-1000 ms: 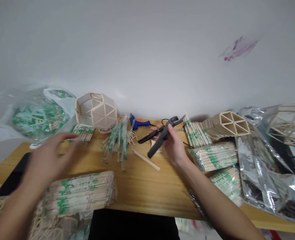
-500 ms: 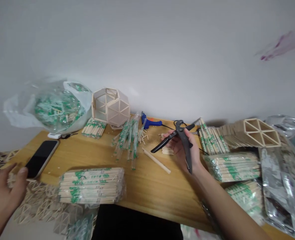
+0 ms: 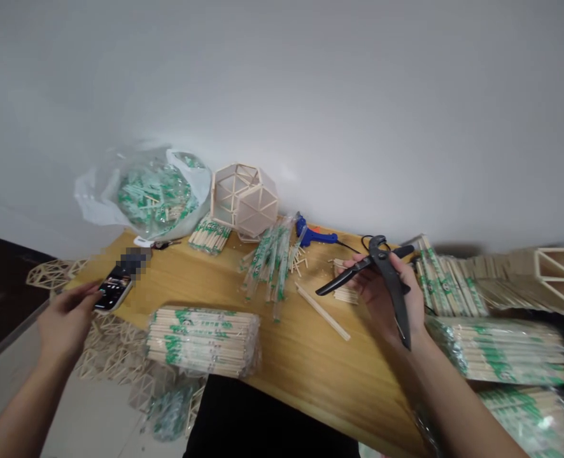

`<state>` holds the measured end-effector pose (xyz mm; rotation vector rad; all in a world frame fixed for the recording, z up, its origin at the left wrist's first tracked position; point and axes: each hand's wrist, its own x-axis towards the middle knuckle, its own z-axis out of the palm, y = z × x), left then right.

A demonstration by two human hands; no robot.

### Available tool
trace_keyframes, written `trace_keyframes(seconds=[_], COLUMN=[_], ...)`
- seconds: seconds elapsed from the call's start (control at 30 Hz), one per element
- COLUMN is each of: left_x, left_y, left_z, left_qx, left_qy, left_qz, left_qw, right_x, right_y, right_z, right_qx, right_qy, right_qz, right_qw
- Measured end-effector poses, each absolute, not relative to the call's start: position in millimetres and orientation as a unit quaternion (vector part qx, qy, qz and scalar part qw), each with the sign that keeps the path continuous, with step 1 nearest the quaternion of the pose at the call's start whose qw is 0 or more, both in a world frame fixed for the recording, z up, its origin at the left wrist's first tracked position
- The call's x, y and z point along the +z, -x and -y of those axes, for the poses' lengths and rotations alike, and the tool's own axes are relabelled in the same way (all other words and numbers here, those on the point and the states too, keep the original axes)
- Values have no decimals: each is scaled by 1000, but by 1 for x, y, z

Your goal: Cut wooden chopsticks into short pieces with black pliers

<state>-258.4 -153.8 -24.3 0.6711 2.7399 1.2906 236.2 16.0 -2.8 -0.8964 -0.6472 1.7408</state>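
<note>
My left hand [image 3: 67, 324] is at the lower left edge of a smartphone [image 3: 114, 289], its fingers closed against that edge and a fingertip over the lit screen. Whether the phone is lifted off the table I cannot tell. In my right hand [image 3: 387, 302] is a black hand cutter [image 3: 382, 257] with a hooked jaw at the top and its two handles spread apart. Below and left of the cutter, a pair of bare wooden chopsticks [image 3: 323, 312] lies on the table. Short cut sticks [image 3: 345, 294] lie partly hidden behind my right hand.
Packed chopsticks [image 3: 203, 340] lie along the front edge, more packs [image 3: 506, 350] at the right. Further back are a plastic bag of wrappers [image 3: 158, 197], a wooden lattice ball [image 3: 246, 200], empty sleeves [image 3: 272, 261] and a blue glue gun [image 3: 315, 235]. Lattice pieces [image 3: 112, 353] lie below the left edge.
My left hand has reached the phone, and its dark screen is now lit. The view has shifted left. My right hand keeps the cutter in much the same pose.
</note>
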Motion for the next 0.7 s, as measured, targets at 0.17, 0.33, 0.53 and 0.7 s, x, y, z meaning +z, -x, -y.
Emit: trace_keyframes(seconds=[0.17, 0.33, 0.53, 0.7], left_x=[-28, -31, -28, -30], left_y=[260, 263, 260, 259], left_z=[148, 151, 150, 153], left_qx=[441, 463, 442, 456], left_qy=[-169, -177, -167, -174], left_qz=[-879, -866, -878, -870], left_qw=[63, 71, 80, 68], right_x=[-1, -2, 4, 6], right_y=[-237, -237, -233, -231], right_z=[-17, -17, -16, -15], right_qx=[717, 705, 718, 714], right_qy=[399, 415, 379, 380], right_qz=[260, 258, 262, 271], right_qw=[509, 514, 522, 523])
